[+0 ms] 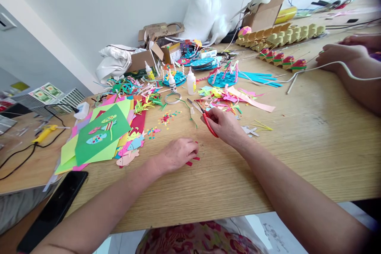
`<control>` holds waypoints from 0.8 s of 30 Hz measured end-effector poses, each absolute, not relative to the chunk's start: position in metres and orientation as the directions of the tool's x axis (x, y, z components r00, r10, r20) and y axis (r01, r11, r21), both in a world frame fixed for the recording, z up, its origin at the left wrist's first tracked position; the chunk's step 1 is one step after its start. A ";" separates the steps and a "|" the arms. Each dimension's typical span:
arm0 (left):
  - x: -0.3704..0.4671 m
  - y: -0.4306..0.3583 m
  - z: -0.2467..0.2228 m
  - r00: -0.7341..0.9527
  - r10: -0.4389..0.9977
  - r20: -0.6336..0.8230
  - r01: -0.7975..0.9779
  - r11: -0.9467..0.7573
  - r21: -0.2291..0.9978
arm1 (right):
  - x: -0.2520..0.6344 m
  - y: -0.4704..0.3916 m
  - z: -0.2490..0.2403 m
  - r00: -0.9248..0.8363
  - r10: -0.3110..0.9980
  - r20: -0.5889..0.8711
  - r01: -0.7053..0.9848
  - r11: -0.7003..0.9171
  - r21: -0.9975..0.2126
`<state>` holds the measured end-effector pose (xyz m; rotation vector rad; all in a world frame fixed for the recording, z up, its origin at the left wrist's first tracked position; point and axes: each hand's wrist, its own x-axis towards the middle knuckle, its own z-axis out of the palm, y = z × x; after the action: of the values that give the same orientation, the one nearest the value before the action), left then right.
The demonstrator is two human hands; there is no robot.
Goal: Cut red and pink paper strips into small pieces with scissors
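Note:
Scissors with red handles [210,126] are gripped in my right hand [224,124], their slightly parted blades pointing away toward the glue bottles. My left hand [180,152] rests low on the table with its fingers curled together over small red paper pieces [195,158]; bits of red show at the fingertips and beneath the hand. Between the hands and the bottles lies a thin green strip [192,116]. Loose confetti dots [169,117] are scattered beyond my left hand. Grey paper scraps [250,131] and yellow strips [263,126] lie right of my right hand.
At left, a green sheet [85,143] bearing paper fish tops a colored paper stack, beside fish cutouts [127,158]. A phone [56,202] overhangs the edge. Glue bottles [191,82] and a paper-strip pile [218,95] stand behind. Another person's hands [339,53] rest at right near egg cartons [282,36].

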<state>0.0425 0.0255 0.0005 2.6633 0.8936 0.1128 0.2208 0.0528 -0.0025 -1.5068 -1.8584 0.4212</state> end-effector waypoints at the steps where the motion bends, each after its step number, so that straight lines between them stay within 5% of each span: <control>1: 0.042 0.026 0.000 0.793 0.608 -0.037 0.583 -0.738 0.340 | 0.221 0.053 -0.003 -0.087 0.945 0.315 0.717 0.279 -0.639; 8: 0.044 0.027 -0.004 0.765 0.641 -0.068 0.626 -0.714 0.314 | 0.218 0.051 -0.004 -0.137 0.930 0.341 0.726 0.329 -0.604; 16: 0.049 0.020 -0.006 0.779 0.620 -0.097 0.621 -0.784 -0.020 | 0.217 0.052 -0.003 -0.125 0.934 0.334 0.736 0.313 -0.600; 24: 0.044 0.023 0.001 0.759 0.650 -0.030 0.651 -0.757 0.064 | 0.217 0.053 -0.006 -0.123 0.942 0.314 0.752 0.295 -0.590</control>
<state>0.0441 0.0225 0.0010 2.8802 1.0662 -0.0100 0.2170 0.0529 -0.0062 -1.5082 -1.9252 0.3801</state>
